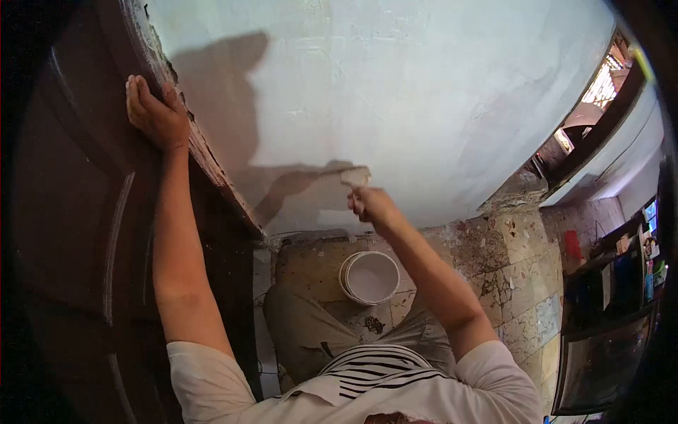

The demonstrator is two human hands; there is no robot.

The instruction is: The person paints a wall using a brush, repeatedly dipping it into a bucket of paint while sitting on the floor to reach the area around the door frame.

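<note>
My right hand [369,205] is closed round the handle of a paint brush [355,176], whose pale bristles are at the white wall [395,92]. Between my knees, a white bucket [373,278] of pale paint stands on the tiled floor. My left hand [159,116] rests against the edge of the dark wooden door [78,184], beside the rough frame, with its fingers extended and nothing in it. The shadow of my head and right arm falls on the wall left of the brush.
Worn, stained floor tiles [515,275] run along the foot of the wall. At the right, an opening [600,92] shows another space. A dark cabinet [607,283] with several small items stands at the far right, near a red object [572,244].
</note>
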